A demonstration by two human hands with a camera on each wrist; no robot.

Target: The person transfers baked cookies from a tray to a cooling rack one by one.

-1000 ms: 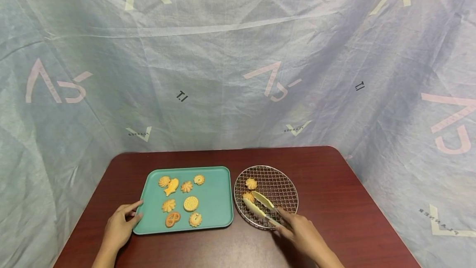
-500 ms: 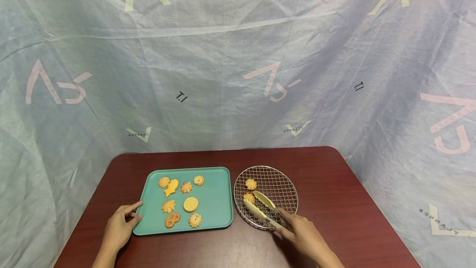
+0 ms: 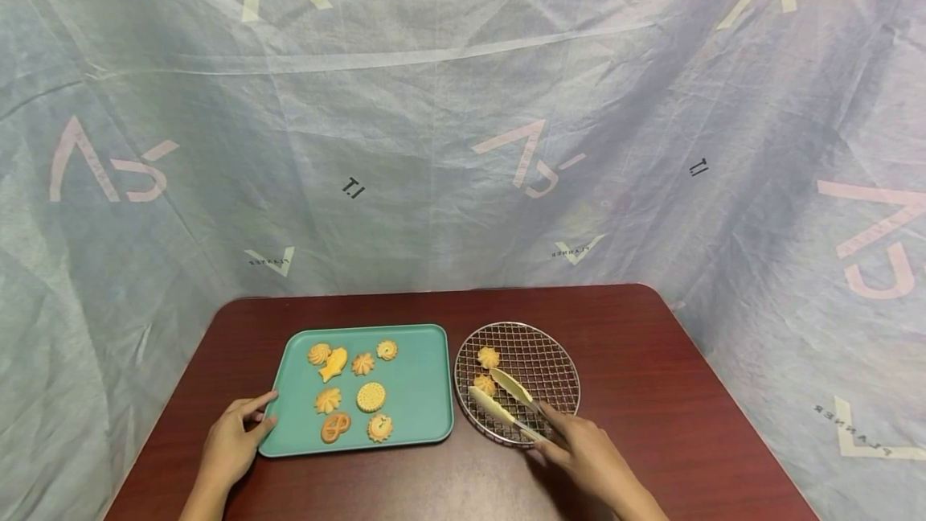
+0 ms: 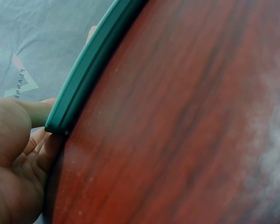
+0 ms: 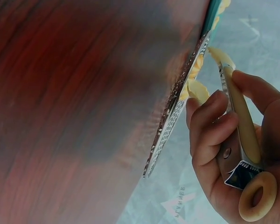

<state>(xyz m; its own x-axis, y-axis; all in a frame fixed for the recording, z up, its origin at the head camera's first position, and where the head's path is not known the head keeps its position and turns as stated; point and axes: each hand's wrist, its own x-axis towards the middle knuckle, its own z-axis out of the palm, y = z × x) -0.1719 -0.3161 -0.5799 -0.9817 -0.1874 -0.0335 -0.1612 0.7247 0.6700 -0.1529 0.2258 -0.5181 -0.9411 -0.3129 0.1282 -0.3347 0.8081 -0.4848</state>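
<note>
On the wire rack (image 3: 546, 370), the nearer cookie (image 3: 483, 384) seems freed: the tongs (image 3: 495, 406) your curled right hand (image 3: 587, 453) grips have spread slightly. Left of the rack, your left hand (image 3: 230, 445) pinches the tray (image 3: 419, 392).

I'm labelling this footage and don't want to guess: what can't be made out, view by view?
Nearer biscuit on the rack: partly covered by the tongs in the head view; contact is too small to judge.
Handle end of the tongs: covered by the right hand in the head view.
Tray: upper surface hidden behind its rim, left wrist view.
Biscuits on the tray: partly cut off by the top edge, right wrist view.
</note>
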